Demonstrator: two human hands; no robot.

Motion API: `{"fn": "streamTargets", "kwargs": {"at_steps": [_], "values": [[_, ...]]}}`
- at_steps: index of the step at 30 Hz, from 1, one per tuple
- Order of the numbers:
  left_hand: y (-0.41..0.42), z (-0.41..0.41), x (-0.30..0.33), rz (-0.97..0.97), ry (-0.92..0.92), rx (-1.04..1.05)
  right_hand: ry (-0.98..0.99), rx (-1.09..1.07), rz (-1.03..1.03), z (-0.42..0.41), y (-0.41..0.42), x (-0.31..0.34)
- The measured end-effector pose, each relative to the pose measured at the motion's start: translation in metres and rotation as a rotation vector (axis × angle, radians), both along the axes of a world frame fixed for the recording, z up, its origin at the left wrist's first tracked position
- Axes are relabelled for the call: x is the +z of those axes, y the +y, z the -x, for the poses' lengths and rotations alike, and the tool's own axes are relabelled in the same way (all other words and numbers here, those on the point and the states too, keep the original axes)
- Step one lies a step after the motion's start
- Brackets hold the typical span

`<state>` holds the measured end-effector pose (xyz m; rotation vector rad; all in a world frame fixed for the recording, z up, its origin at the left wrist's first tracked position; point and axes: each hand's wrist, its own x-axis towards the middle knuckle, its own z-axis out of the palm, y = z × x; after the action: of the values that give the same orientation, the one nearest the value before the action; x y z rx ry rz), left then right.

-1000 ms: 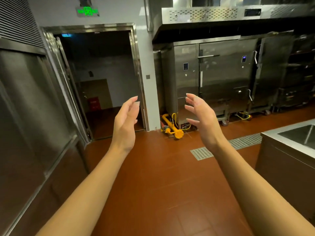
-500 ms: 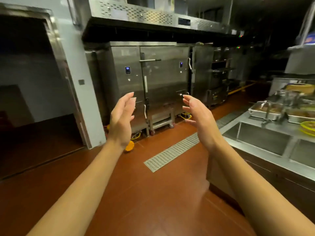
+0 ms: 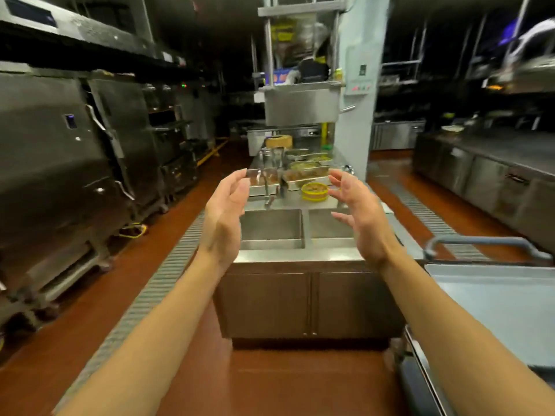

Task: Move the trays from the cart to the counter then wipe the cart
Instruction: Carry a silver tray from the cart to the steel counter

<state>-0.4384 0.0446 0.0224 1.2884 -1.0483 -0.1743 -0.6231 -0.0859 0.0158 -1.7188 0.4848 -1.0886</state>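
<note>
Ahead stood the counter [image 3: 300, 256], open floor [image 3: 168, 370] to its left. Beyond its sink [image 3: 271, 228], blocked by faucet [image 3: 271, 187] and crowded trays [image 3: 303, 175]. Right of counter, hemmed by cart [image 3: 492, 298].

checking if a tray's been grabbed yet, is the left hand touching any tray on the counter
Apart. In the head view the left hand is raised, open, in mid-air before the counter; the trays sit far back beyond the sink.

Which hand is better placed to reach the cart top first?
The right hand, probably. The cart stands at the lower right, below the right forearm; the left hand is across the body. Both hands are open, holding nothing.
</note>
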Motion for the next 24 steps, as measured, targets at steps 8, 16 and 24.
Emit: {"fn": "streamTargets", "kwargs": {"at_steps": [8, 16, 24], "values": [[-0.185, 0.001, -0.02, 0.007, -0.019, -0.282, 0.06, -0.287, 0.073, 0.024, -0.143, -0.009], [-0.346, 0.003, 0.005, -0.005, -0.031, -0.433, 0.087, -0.487, 0.121, 0.036, -0.257, -0.007], [-0.503, 0.09, -0.018, -0.061, -0.072, -0.714, 0.149, -0.823, -0.009, 0.121, -0.338, -0.038]]}}
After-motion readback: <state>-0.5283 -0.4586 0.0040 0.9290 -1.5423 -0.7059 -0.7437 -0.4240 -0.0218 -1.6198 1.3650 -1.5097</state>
